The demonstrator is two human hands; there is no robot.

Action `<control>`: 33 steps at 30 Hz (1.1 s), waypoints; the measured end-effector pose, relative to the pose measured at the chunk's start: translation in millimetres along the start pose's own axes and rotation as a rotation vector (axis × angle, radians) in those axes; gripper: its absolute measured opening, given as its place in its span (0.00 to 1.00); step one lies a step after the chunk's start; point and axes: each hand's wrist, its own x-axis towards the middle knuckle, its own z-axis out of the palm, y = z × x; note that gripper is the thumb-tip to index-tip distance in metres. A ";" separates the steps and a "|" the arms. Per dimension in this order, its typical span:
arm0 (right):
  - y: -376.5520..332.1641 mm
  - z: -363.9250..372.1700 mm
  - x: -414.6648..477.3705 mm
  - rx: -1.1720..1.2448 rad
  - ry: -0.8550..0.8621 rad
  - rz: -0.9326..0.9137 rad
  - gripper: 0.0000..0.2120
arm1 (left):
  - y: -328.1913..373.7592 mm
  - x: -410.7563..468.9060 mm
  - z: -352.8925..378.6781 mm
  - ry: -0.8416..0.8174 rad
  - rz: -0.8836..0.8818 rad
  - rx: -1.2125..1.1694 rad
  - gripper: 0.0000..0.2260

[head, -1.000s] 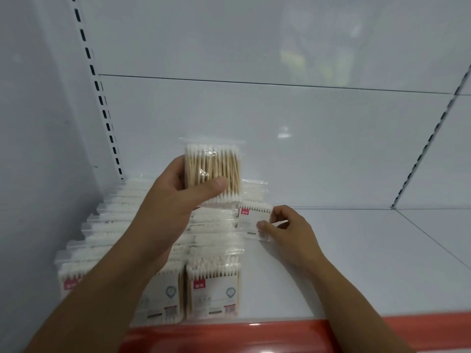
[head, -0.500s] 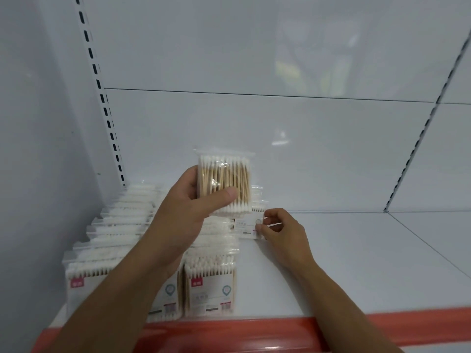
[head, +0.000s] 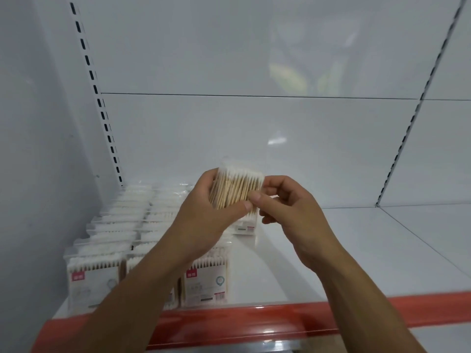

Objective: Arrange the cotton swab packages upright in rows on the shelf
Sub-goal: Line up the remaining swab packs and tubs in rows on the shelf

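Cotton swab package [head: 237, 189] sits in the air above the white shelf [head: 356, 250], caught between your two hands. Your left hand [head: 204, 225] grips it, thumb across the front. Your right hand [head: 293, 212] pinches its right edge. Rows of packages [head: 122, 225] stand upright at the shelf's left, and a single pack [head: 244, 226] stands just behind your hands.

Dim, even, bluish light, seemingly from above and behind. The glossy white metal back panel [head: 229, 136] bears a small glare patch and a smeared yellowish reflection toward one o'clock. The slotted upright rails [head: 103, 115] bow at ten and two o'clock. Soft shadows lie on the white shelf board [head: 382, 250]. Print on the clear plastic cotton swab packages [head: 206, 284] at seven o'clock is blurry.
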 end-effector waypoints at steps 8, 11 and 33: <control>13.0 -19.3 -4.7 0.167 -0.023 0.002 0.10 | 7.2 -2.1 0.7 -0.025 -0.105 -0.304 0.22; 15.6 -28.8 -4.3 0.209 0.118 -0.058 0.06 | 4.2 4.2 -8.8 0.161 -0.115 -0.393 0.13; 69.3 -24.9 6.7 -0.250 0.124 0.121 0.15 | -5.1 5.7 -17.8 0.182 -0.128 -0.381 0.05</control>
